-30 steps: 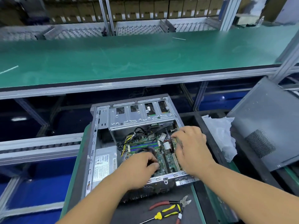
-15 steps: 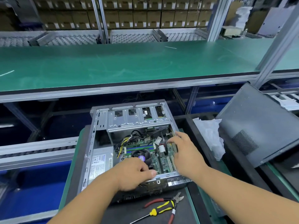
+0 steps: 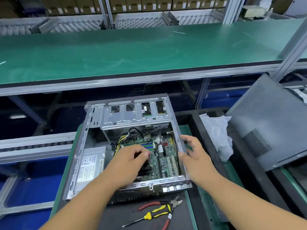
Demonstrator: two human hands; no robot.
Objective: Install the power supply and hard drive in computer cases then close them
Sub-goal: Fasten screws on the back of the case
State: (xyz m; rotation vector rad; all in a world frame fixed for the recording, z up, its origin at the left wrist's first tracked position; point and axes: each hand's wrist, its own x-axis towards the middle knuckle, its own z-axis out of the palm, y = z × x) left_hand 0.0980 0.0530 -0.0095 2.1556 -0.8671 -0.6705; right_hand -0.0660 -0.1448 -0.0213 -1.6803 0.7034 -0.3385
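Right hand (image 3: 197, 156) shifted onto steel case (image 3: 176, 123) edge, left hand (image 3: 131, 161) over motherboard (image 3: 166, 165)

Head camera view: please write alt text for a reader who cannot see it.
A person's left hand reaches into an open grey metal computer case while the right hand grips its right wall; red-handled cutters lie in front.
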